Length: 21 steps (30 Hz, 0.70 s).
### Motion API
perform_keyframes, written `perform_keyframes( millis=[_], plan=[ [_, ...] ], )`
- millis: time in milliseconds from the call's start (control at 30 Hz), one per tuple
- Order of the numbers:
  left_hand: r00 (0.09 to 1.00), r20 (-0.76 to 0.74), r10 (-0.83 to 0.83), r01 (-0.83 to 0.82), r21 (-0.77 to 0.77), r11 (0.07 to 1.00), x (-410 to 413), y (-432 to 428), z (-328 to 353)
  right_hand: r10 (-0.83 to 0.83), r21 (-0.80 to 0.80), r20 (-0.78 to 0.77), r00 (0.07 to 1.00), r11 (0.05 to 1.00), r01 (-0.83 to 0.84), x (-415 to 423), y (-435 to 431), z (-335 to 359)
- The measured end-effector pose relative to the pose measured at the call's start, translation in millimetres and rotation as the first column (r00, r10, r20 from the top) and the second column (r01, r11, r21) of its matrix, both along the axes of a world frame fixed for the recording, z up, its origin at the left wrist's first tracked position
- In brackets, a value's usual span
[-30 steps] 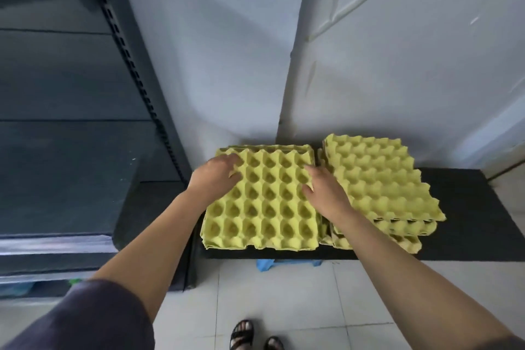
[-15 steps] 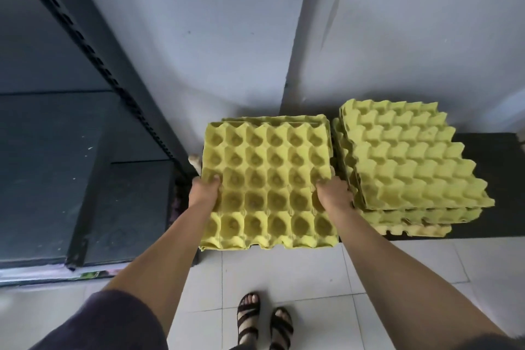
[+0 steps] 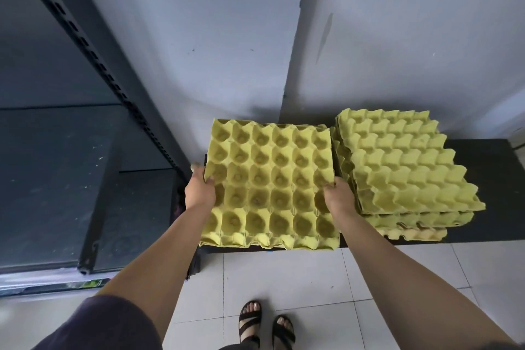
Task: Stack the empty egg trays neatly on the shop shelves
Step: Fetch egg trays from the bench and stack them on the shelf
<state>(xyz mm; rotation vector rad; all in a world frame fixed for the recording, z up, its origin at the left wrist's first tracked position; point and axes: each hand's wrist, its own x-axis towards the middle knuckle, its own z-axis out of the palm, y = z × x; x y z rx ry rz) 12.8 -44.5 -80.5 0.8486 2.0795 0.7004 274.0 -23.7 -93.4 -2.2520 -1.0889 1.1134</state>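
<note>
Standing tall at the back is a gray wall (image 3: 227,37). Left of it is a dark rack (image 3: 93,45) with holes up its post. White floor (image 3: 284,278) tiles lie below. A black low shelf (image 3: 483,156) sits against the wall. On it, at the right, is a pile (image 3: 403,167) of yellow egg trays, bumps up. Just beside that pile, on the left, is one tray (image 3: 270,179), cups up, over more trays. I cannot tell if it touches them. The left grip (image 3: 199,193) holds its left edge, and the right grip (image 3: 339,199) holds its right edge, fingers curled on it. Two feet in black sandals (image 3: 250,318) stand on the floor.
</note>
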Motion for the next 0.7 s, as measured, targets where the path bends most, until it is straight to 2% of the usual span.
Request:
perform_keyframes(
  millis=[133, 233, 300, 400, 567, 700],
  plan=[
    [0.999, 0.033, 0.013, -0.01, -0.065, 0.998, -5.4, -4.9, -17.2, -0.04, 0.136, -0.09, 0.995, 0.989, 0.052, -4.0, -3.4, 3.0],
    [0.999, 0.012, 0.036, -0.034, -0.131, 0.991, -10.3, -3.9, -20.0, 0.016, 0.209, -0.204, 0.979, 0.977, 0.028, -5.0, -4.2, 16.8],
    [0.999, 0.027, 0.046, -0.042, -0.131, 0.991, -9.5, -3.9, -13.7, 0.086, 0.233, -0.219, 0.972, 0.972, -0.034, -4.8, -5.4, 26.6],
    [0.998, 0.017, 0.057, -0.056, -0.041, 0.998, -7.7, -6.3, 0.3, 0.172, 0.276, -0.164, 0.971, 0.953, -0.123, -7.0, -8.6, 39.7],
    [1.0, -0.014, 0.027, -0.026, 0.109, 0.994, -1.8, -14.5, 37.8, 0.144, 0.353, -0.116, 0.983, 0.931, -0.095, -7.5, -16.6, 69.6],
    [0.993, -0.119, 0.017, 0.009, 0.222, 0.975, 2.9, -37.9, 81.8, 0.201, 0.376, 0.005, 0.98, 0.908, -0.188, -2.2, -33.7, 107.6]
  ],
)
